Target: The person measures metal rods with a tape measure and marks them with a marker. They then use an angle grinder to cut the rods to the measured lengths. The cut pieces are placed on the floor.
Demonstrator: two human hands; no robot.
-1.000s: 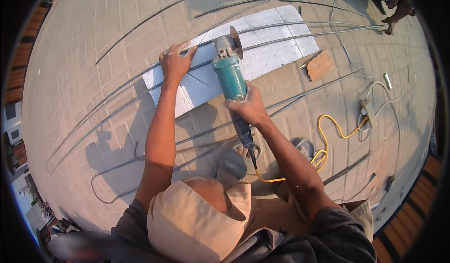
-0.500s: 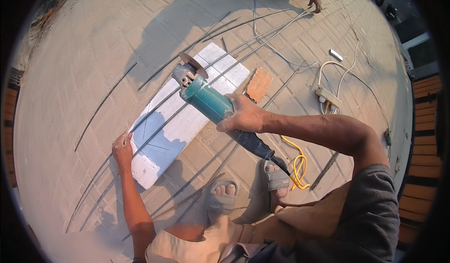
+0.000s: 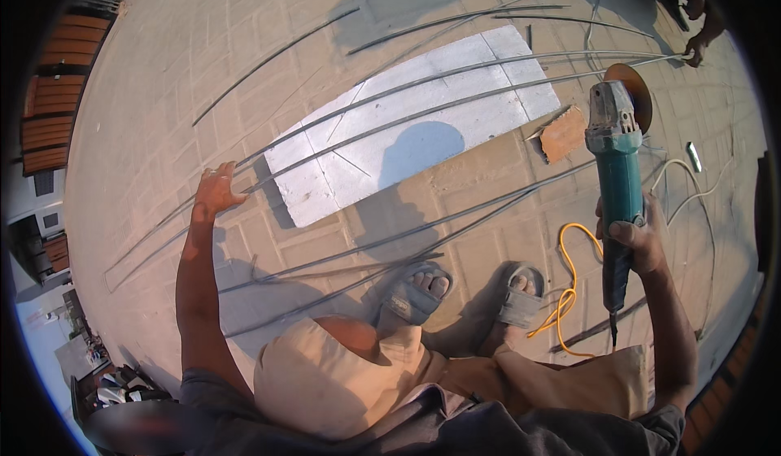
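My left hand (image 3: pixel 215 189) grips a pair of long, thin steel rods (image 3: pixel 378 136), its fingers curled over them left of a white slab (image 3: pixel 407 98). The rods lie across this flat, scored slab toward the upper right. My right hand (image 3: pixel 639 240) holds a teal angle grinder (image 3: pixel 614 179) upright by its body, right of the slab. The grinder's disc (image 3: pixel 634 98) is at the top, and its cord runs down from the handle.
A person's hand (image 3: pixel 694 52) is at the rods' far end. Loose rods (image 3: pixel 272 60) lie on the paving (image 3: pixel 146 130), beside a brown scrap piece (image 3: pixel 561 135), yellow cable (image 3: pixel 573 269) and white cables (image 3: pixel 687 171). My sandaled feet (image 3: pixel 415 293) stand below the slab.
The grinder has moved from over the slab out to the right, in my right hand. My left hand has shifted leftward along the rods, off the slab. The camera view has also swung between frames.
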